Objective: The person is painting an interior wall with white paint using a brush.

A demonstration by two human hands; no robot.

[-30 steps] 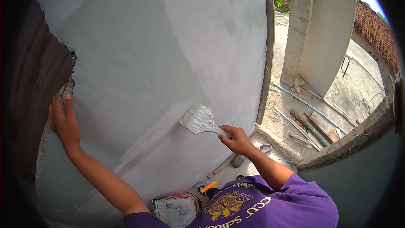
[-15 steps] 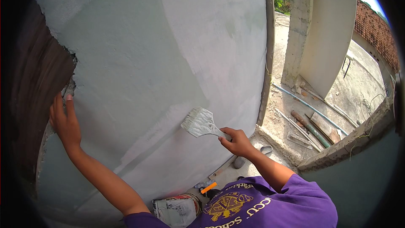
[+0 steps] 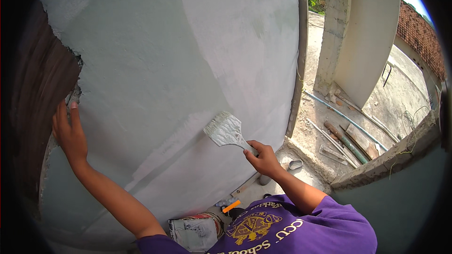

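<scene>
A wide flat paintbrush [image 3: 226,130], coated in whitish paint, is gripped by its handle in my right hand [image 3: 263,158]. Its bristles point up and left, at or close to the wall [image 3: 146,61]; whether they touch it I cannot tell. The wall is pale green with broad strokes of white paint across it. At the far left, my left hand [image 3: 70,131] rests with fingers stretched along the wall's rough broken edge [image 3: 77,87], beside a dark brown surface [image 3: 44,66].
Below stands a paint-smeared bucket [image 3: 195,233], with an orange-handled tool [image 3: 231,206] near it. To the right, past the wall's end, a blue pipe [image 3: 346,120], a thick rod [image 3: 346,142] and boards lie on the ground by a concrete pillar [image 3: 333,33].
The brush has shifted up a little and its head has tilted more upright. My left hand stays at the broken edge, and the view has moved slightly.
</scene>
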